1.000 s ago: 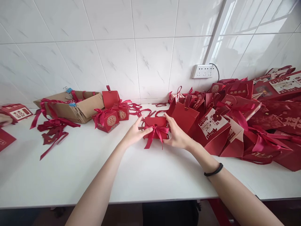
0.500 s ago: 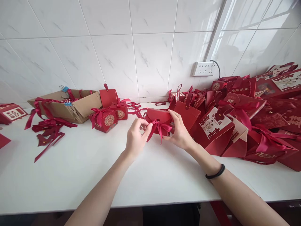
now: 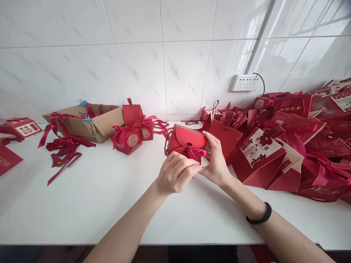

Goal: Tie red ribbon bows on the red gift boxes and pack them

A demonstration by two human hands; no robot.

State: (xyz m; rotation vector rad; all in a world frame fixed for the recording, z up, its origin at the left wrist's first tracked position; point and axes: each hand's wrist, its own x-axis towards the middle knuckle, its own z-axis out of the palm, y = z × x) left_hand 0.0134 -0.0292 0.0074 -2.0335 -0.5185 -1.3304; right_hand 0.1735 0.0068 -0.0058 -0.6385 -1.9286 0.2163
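A small red gift box [image 3: 186, 140] with a rounded flap and a dark red ribbon bow [image 3: 196, 152] is lifted a little above the white table [image 3: 95, 197], near its middle. My left hand [image 3: 177, 172] is curled in front of the box, fingers pinched at the bow. My right hand [image 3: 216, 160] grips the box's right side, thumb and fingers by the ribbon. A black band sits on my right wrist.
A heap of red gift bags [image 3: 287, 146] fills the right. Left stand two ribboned boxes [image 3: 127, 138], an open cardboard carton [image 3: 90, 122], loose ribbons [image 3: 64, 151] and more red boxes [image 3: 19, 128]. A wall socket [image 3: 244, 83] is behind. Someone's fingertips [image 3: 5, 136] show far left.
The box has been raised and tilted so its flap faces me. My left hand has closed from open fingers into a pinch on the bow. My right hand stays on the box's right side.
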